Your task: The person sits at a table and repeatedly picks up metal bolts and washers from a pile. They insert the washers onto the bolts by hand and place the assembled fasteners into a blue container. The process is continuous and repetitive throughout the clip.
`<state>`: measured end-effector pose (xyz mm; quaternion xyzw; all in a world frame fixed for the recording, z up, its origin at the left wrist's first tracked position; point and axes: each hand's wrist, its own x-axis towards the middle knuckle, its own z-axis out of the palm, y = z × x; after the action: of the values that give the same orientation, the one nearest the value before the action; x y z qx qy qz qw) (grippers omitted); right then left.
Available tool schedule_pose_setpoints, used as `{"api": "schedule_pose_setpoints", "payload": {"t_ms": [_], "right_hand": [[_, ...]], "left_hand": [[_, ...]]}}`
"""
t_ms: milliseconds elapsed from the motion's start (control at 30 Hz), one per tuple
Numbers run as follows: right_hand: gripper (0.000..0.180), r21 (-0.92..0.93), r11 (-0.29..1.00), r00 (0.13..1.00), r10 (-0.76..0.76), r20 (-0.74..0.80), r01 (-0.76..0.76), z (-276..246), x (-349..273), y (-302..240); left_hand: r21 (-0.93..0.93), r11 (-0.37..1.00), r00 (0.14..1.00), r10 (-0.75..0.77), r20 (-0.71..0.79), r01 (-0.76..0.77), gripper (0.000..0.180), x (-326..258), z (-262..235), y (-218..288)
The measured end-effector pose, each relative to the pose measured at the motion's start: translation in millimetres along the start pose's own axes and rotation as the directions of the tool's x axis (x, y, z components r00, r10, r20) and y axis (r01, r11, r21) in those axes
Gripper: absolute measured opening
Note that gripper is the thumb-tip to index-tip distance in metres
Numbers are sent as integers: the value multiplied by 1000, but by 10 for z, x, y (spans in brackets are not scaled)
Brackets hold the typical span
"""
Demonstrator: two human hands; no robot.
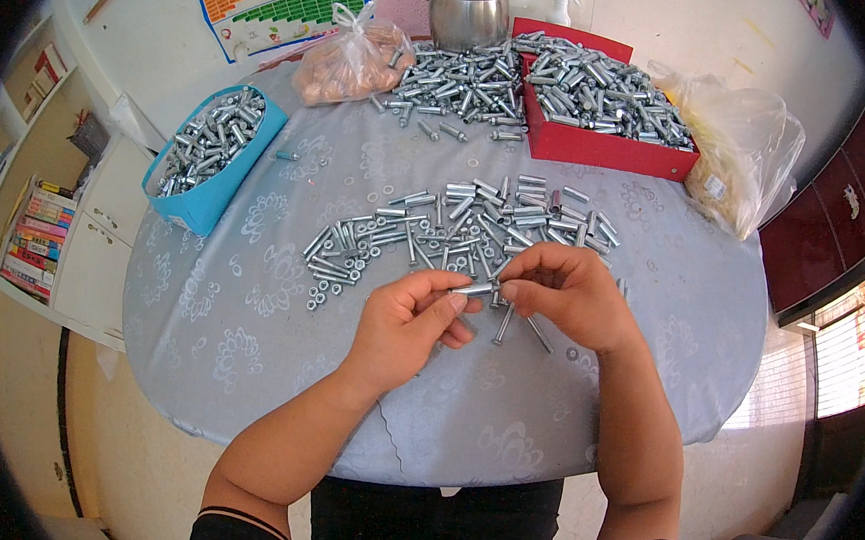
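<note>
Between thumb and fingers, my left hand (400, 330) holds a shiny silver expansion bolt (475, 289) roughly level above the near side of the parts pile. My right hand (573, 294) pinches the bolt's right end; its fingertips hide whatever small part sits there. Just beyond both hands spreads a loose pile of metal sleeves (531, 213), long bolts (329, 265) and small nuts (323, 286). Two or so long bolts (540, 335) lie under my right hand, pointing toward me.
A blue bin (182, 210) of bolts stands at left. Behind are a red box (601, 155) and a heap of bolts (458, 83), a knotted bag (351, 66), a steel pot (468, 10) and a clear plastic bag (752, 152). A patterned grey cloth (246, 357) covers the round table.
</note>
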<state>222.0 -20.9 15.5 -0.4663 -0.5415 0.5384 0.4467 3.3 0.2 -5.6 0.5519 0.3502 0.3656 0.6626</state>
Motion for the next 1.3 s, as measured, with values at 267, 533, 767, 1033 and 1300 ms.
{"api": "schedule_pose_setpoints", "payload": {"t_ms": [267, 533, 767, 1033, 1300], "right_hand": [[11, -155, 986, 985, -83, -154, 59, -67, -18, -64], [9, -659, 752, 952, -209, -225, 9, -458, -138, -73], [12, -855, 517, 971, -179, -161, -46, -597, -218, -71], [11, -868, 466, 977, -36, -212, -171, -721, -332, -151], [6, -920, 350, 982, -1, -190, -177, -691, -377, -159]], "left_hand": [[9, 1000, 1000, 19, 13, -19, 26, -27, 26, 31], [-14, 998, 998, 57, -25, -58, 25, -16, 10, 11], [-5, 999, 998, 51, -27, -51, 24, -9, 10, -14], [-3, 998, 998, 64, -12, -64, 24, -10, 31, -15], [9, 999, 999, 45, -17, -45, 24, -3, 46, -8]]}}
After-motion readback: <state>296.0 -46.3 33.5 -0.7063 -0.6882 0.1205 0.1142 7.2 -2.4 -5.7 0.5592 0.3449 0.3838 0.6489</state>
